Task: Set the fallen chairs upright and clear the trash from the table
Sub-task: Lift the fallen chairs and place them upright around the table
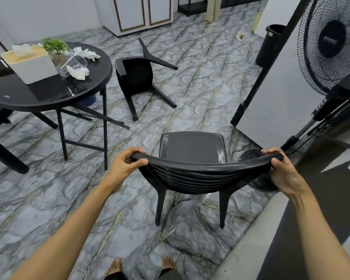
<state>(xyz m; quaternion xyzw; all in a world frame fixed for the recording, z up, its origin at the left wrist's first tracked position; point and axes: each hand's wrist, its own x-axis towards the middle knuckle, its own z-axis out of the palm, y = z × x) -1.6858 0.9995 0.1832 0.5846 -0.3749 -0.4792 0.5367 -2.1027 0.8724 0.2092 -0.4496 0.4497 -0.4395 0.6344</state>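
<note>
In the lower middle of the frame a black plastic chair (192, 158) is standing upright on the marble-patterned floor (49, 199), its seat facing away from the camera and its two rear legs showing below the curved, slatted backrest. The person is gripping the top rail of that backrest at both ends: the left hand (125, 164) is wrapping around the left end, thumb lying along the near side and fingers curling over the far edge, and the right hand (281, 168) is closing on the right end in the same way. Both forearms are reaching in from the bottom corners, and two bare feet are showing at the bottom edge.

Above it, near the middle of the frame, a second black chair (135, 77) is lying on its side on the floor, its legs sticking out to the right and toward the camera, just to the right of the table.

The round black table (49, 93) is sitting in the upper left. On it are resting a white tissue box (32, 67), a small green plant (56, 46) in a clear vase, a clear plastic cup (75, 61) lying tipped on its side, and crumpled white tissues (78, 72), one touching the cup's near side and another (88, 53) farther back by the rim.

At the right edge a black standing fan (329, 43) is rising beside a grey panel, and a black bin (271, 43) is standing on the floor in the upper right with white cables trailing nearby.
</note>
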